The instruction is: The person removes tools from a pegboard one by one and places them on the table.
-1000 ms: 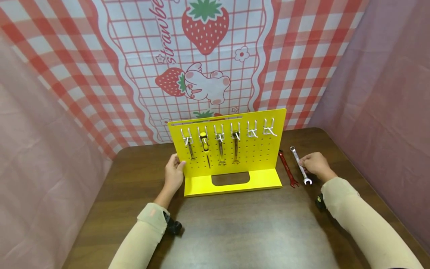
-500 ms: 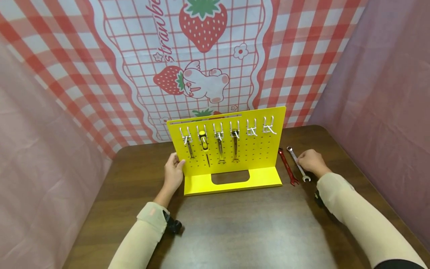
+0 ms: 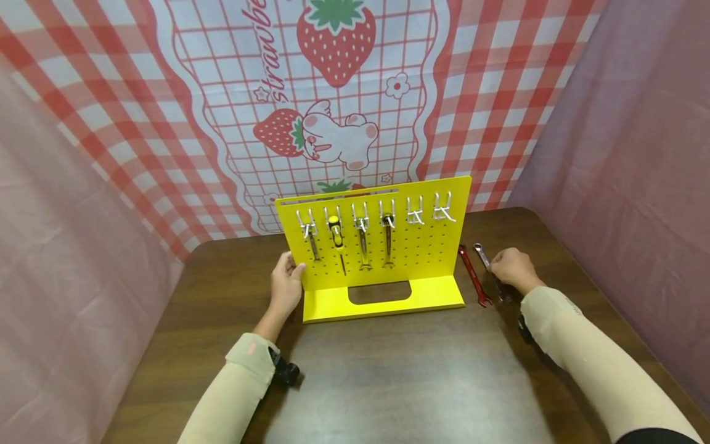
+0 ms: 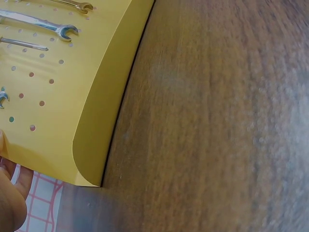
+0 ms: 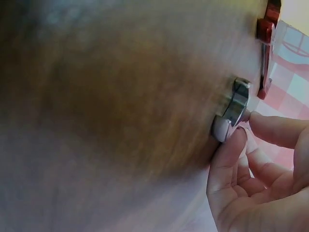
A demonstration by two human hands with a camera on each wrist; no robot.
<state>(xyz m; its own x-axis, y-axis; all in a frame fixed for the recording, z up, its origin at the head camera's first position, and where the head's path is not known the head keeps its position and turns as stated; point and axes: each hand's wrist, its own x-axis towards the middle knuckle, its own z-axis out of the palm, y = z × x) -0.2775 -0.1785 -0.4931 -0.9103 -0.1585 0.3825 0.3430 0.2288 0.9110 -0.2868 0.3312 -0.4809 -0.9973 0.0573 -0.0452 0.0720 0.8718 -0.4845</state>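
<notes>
In the head view my left hand (image 3: 285, 287) grips the left edge of a yellow pegboard stand (image 3: 327, 305), thumb in front and fingers behind. My right hand (image 3: 513, 270) is at the table's right side, pinching a silver combination wrench (image 3: 480, 251) between thumb and fingertips. The right wrist view shows the open end of that wrench (image 5: 237, 104) near the tabletop; whether it touches is unclear. A red wrench (image 3: 471, 274) lies to its left, beside the board. On the board hang a small wrench (image 3: 313, 245), a yellow-black screwdriver (image 3: 335, 231) and two longer wrenches (image 3: 363, 243).
Two hooks (image 3: 415, 211) at the board's right carry no tool. The brown wooden table (image 3: 388, 376) stretches toward me in front of the stand. A red-and-white checked strawberry cloth (image 3: 338, 123) hangs behind, with pink curtains (image 3: 604, 154) at both sides.
The right hand has shifted slightly left with the silver wrench, whose open end now looks darker, as if turned. The left hand keeps its grip on the stand.
</notes>
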